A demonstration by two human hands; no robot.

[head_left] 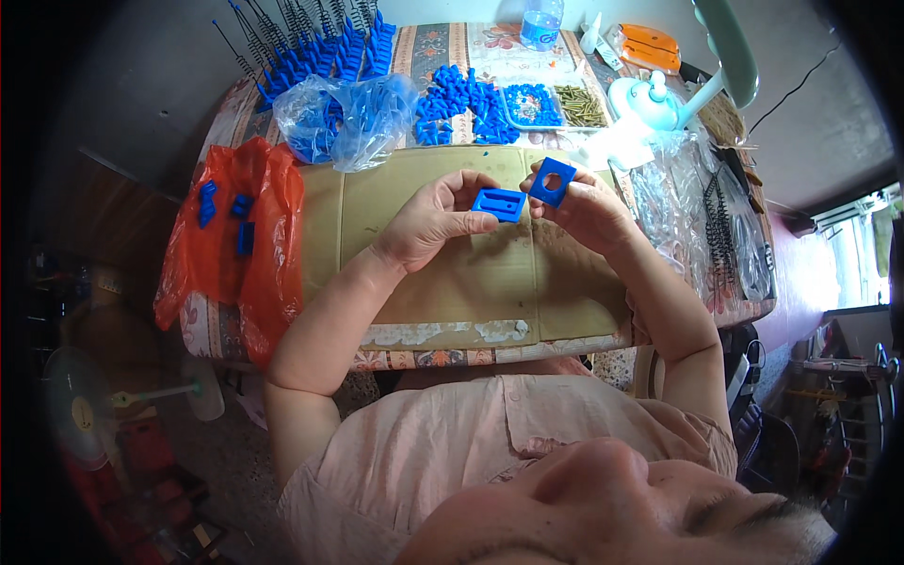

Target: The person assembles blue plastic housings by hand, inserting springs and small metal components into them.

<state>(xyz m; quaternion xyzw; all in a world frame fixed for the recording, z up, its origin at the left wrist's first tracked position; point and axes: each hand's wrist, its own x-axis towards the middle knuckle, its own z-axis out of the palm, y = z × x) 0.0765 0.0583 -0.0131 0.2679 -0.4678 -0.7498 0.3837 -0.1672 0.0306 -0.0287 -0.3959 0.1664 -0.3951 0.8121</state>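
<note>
Between thumb and fingers, my left hand [443, 218] holds a blue rectangular plastic part with a slotted recess [499, 204], its hollow side facing up. My right hand [590, 209] grips a blue plastic block with a round hole [553, 182], tilted upright. The two parts are close together but apart, held above a flattened cardboard sheet [405, 301]. Fingertips behind both parts are partly hidden. On a red plastic bag [268, 282] to the left lie a few loose blue pieces [245, 238].
Beyond the cardboard are a clear bag of blue parts [348, 118], a blue heap [461, 108], a tray of small blue pieces and brass-coloured pins [579, 105], and black springs on blue parts [330, 47]. A lamp [650, 102] and plastic-wrapped springs [720, 226] stand right.
</note>
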